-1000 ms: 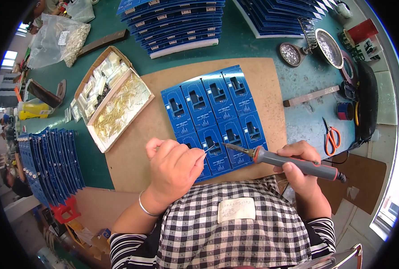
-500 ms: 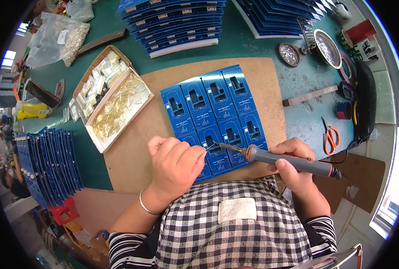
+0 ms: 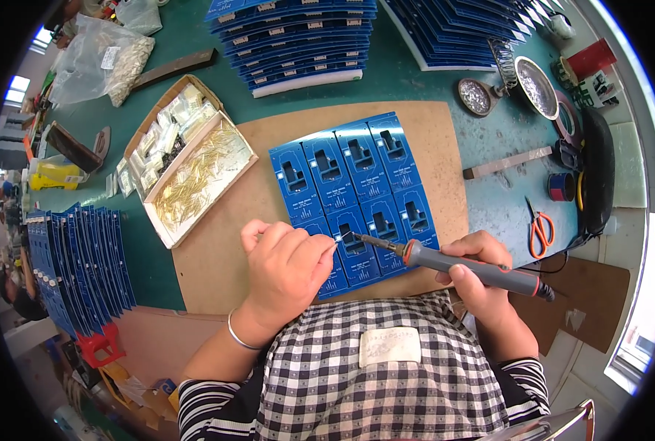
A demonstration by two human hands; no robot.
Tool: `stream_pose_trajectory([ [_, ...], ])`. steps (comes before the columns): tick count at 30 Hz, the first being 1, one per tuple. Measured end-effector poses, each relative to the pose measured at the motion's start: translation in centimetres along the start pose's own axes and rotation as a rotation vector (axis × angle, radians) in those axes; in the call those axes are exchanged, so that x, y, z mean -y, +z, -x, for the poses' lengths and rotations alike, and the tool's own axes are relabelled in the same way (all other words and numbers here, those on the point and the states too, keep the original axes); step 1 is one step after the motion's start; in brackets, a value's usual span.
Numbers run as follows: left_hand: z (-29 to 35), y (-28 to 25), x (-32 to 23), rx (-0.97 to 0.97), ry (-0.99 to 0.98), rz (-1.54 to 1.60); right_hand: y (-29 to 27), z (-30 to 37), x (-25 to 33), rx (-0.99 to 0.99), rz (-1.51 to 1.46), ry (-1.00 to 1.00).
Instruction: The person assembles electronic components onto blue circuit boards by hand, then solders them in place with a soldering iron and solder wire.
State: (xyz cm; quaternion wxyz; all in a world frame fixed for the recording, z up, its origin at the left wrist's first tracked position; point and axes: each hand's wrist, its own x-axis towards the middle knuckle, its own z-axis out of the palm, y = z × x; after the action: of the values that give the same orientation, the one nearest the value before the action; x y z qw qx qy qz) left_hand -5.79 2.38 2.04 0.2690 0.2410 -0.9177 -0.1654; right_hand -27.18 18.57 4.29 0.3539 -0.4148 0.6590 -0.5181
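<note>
A blue circuit board panel (image 3: 335, 200), divided into several units with dark cut-outs, lies on a brown board in front of me. My right hand (image 3: 478, 268) is wrapped round the grey handle of a soldering iron (image 3: 445, 261), its tip pointing left over a near-row unit. My left hand (image 3: 287, 268) is closed in a pinch at the panel's near left part. From its fingertips a thin solder wire (image 3: 340, 240) runs toward the iron's tip. Whether tip and wire touch the panel is too small to tell.
Left of the panel stands a cardboard tray (image 3: 167, 234) with brass pins and small white parts. Stacked blue boards (image 3: 290, 51) rise at the back, more at the left. Right are a tweezer-like metal strip (image 3: 507, 162), orange-handled scissors (image 3: 540, 235), a coiled iron stand (image 3: 502, 59) and a metal dish (image 3: 537, 88).
The whole view has shifted slightly. Both hands keep their grips, and the iron's tip and the wire stay close together over the same near-row unit.
</note>
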Motion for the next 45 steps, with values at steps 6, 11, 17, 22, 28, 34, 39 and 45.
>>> stream_pose_trajectory([
  [6, 0.1, -1.3, 0.6, -0.011, 0.004, -0.073, -0.5, 0.0, -0.2, -0.003, 0.003, -0.015],
  [11, -0.5, -0.7, -0.4, -0.026, -0.044, -0.001, -3.3, 0.1, 0.5, -0.102, -0.067, -0.067],
  [17, -2.5, 0.3, -0.9, 0.009, 0.048, 0.028, -4.8, -0.1, 1.2, -0.116, -0.035, -0.006],
  [22, -3.4, 1.3, -1.8, 0.034, 0.075, 0.074, -4.6, -0.8, 0.7, -0.039, 0.0, 0.014],
  [28, -2.9, 1.8, -1.7, 0.171, 0.076, 0.048, -4.1, -1.2, 0.7, -0.022, -0.018, 0.034],
  [34, -2.9, 1.9, -1.6, 0.167, 0.061, 0.051, -3.7, -1.1, 0.5, -0.006, -0.018, 0.049],
  [39, -2.9, 2.1, -1.8, 0.151, 0.058, 0.047, -3.8, -0.9, 0.4, -0.015, 0.046, 0.048],
  [45, -2.9, 2.3, -1.9, 0.158, 0.063, 0.014, -3.9, -0.8, 0.2, 0.0, 0.091, 0.025],
])
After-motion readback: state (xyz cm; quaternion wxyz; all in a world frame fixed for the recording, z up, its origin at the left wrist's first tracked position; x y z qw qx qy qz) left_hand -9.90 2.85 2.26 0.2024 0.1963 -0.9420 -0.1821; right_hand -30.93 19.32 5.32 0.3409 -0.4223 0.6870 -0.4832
